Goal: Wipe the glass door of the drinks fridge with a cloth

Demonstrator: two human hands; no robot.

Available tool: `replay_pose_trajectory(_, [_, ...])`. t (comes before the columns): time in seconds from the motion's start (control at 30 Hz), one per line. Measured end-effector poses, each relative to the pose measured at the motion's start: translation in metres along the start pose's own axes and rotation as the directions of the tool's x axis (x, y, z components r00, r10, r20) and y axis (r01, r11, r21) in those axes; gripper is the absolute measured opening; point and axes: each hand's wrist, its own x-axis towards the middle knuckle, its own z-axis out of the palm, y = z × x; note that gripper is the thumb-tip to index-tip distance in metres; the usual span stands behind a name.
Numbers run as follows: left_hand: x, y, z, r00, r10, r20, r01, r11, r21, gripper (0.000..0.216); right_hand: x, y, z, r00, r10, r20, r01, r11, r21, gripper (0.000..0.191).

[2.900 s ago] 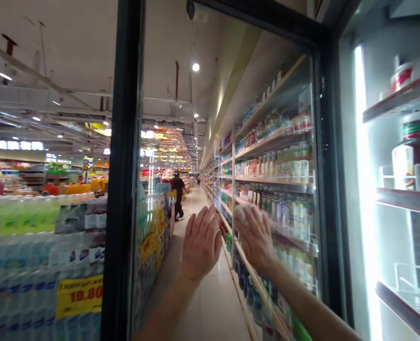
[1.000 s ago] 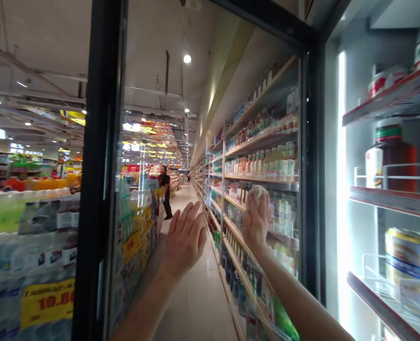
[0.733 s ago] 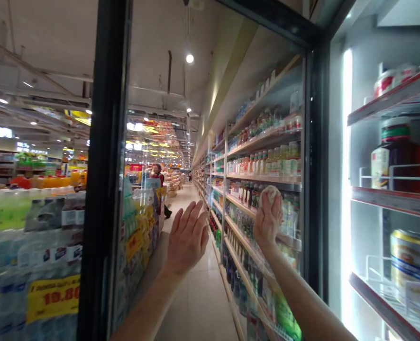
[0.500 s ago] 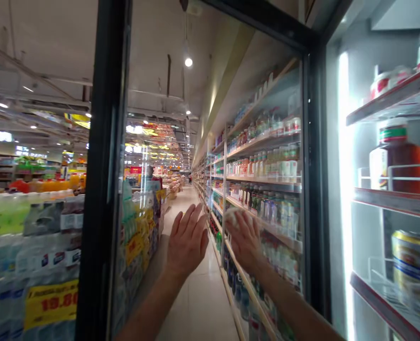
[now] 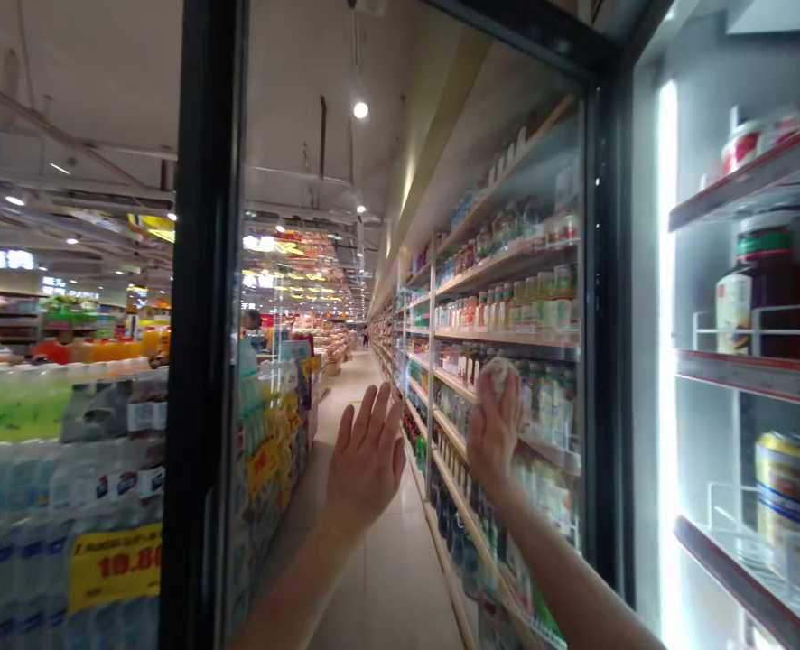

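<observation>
A glass door point(image 5: 332, 208) in a black frame point(image 5: 203, 361) stands before me, swung away from a lit drinks cooler. My left hand point(image 5: 366, 451) is raised at the middle of the pane, its fingers stretched and holding nothing. Whether its palm touches the glass I cannot tell. To the right, my right hand point(image 5: 493, 429) holds a crumpled whitish cloth point(image 5: 500, 372) flat against the pane, the fingers lying over it. Most of the cloth is hidden under the hand.
Cooler shelves point(image 5: 752, 366) with bottles and a large can point(image 5: 796, 483) are close on my right. Stacked bottle packs with a yellow price sign point(image 5: 116, 567) stand left. Through the glass, an aisle floor point(image 5: 386, 560) runs past long drink shelves point(image 5: 508, 338); a person is far off.
My right hand and the cloth have moved right and a little up across the glass. My left hand has shifted slightly right, still stretched out. The view has turned a little.
</observation>
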Motion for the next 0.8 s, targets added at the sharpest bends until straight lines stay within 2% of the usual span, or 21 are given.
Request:
replay_pose_trajectory(0.07, [-0.001,0.001,0.0,1.0,0.004,-0.002,-0.004,1.0,0.003,0.05,-0.002,-0.005,0.0,0.967,-0.221,0.127,0.214,0.974,0.069,0.055])
replay_pose_trajectory(0.1, [-0.002,0.001,0.001,1.0,0.007,-0.002,-0.007,1.0,0.002,0.05,-0.003,-0.006,0.0,0.945,-0.284,0.162,0.272,0.958,0.093,0.054])
replay_pose_trajectory(0.13, [-0.002,0.001,0.001,1.0,0.009,-0.003,-0.009,1.0,0.0,0.049,-0.003,-0.006,0.0,0.945,-0.28,0.166,0.268,0.959,0.091,0.054])
replay_pose_trajectory(0.2, [-0.001,0.0,0.0,1.0,0.011,-0.005,-0.011,1.0,-0.005,0.049,0.0,-0.004,0.0,0.993,-0.093,0.07,0.091,0.995,0.031,0.052])
replay_pose_trajectory(0.23, [-0.001,0.0,0.0,1.0,0.011,-0.01,-0.011,1.0,-0.008,0.05,0.001,-0.004,0.001,1.0,0.02,0.003,-0.02,1.0,0.009,0.051])
replay_pose_trajectory(0.27, [-0.001,-0.001,0.0,1.0,0.01,-0.013,-0.011,1.0,-0.01,0.05,0.001,-0.005,0.001,0.995,0.093,-0.042,-0.093,0.996,0.003,0.051])
replay_pose_trajectory(0.3, [-0.001,-0.001,0.0,1.0,0.009,-0.014,-0.009,1.0,-0.011,0.05,0.0,-0.007,0.001,0.994,0.099,-0.044,-0.098,0.995,0.012,0.052])
replay_pose_trajectory(0.37, [-0.001,-0.001,0.0,1.0,0.01,-0.018,-0.01,1.0,-0.011,0.05,-0.003,-0.013,-0.001,0.995,-0.068,0.068,0.064,0.996,0.06,0.054])
replay_pose_trajectory(0.43, [-0.002,-0.001,0.0,1.0,0.009,-0.015,-0.01,1.0,-0.013,0.049,-0.006,-0.016,-0.002,0.954,-0.253,0.162,0.238,0.965,0.107,0.056])
replay_pose_trajectory(0.47, [-0.002,-0.001,0.0,1.0,0.011,-0.013,-0.011,1.0,-0.015,0.049,-0.006,-0.015,-0.003,0.952,-0.263,0.157,0.249,0.963,0.102,0.056])
replay_pose_trajectory(0.53, [-0.002,-0.001,0.0,1.0,0.014,-0.013,-0.014,1.0,-0.018,0.046,-0.002,-0.011,-0.002,0.993,-0.104,0.051,0.102,0.994,0.042,0.055])
replay_pose_trajectory(0.6, [-0.002,0.0,-0.001,1.0,0.015,-0.015,-0.016,1.0,-0.016,0.045,0.001,-0.008,-0.001,0.996,0.068,-0.052,-0.068,0.998,0.01,0.053])
replay_pose_trajectory(0.63, [-0.002,0.0,-0.001,1.0,0.016,-0.015,-0.017,1.0,-0.016,0.044,0.002,-0.009,-0.002,0.996,0.073,-0.044,-0.073,0.997,0.014,0.053])
replay_pose_trajectory(0.7, [-0.002,0.0,-0.002,1.0,0.015,-0.013,-0.015,1.0,-0.015,0.043,0.0,-0.011,-0.002,0.993,-0.095,0.071,0.091,0.994,0.056,0.054])
replay_pose_trajectory(0.73, [-0.002,0.0,-0.002,1.0,0.016,-0.013,-0.016,1.0,-0.013,0.043,-0.001,-0.011,-0.003,0.97,-0.205,0.133,0.195,0.977,0.086,0.055])
replay_pose_trajectory(0.77, [-0.001,0.0,-0.002,1.0,0.016,-0.011,-0.016,1.0,-0.012,0.042,-0.002,-0.01,-0.003,0.947,-0.272,0.168,0.258,0.961,0.102,0.056])
replay_pose_trajectory(0.8, [-0.001,0.0,-0.003,1.0,0.018,-0.011,-0.018,1.0,-0.009,0.042,-0.002,-0.007,-0.003,0.948,-0.274,0.162,0.262,0.961,0.092,0.056])
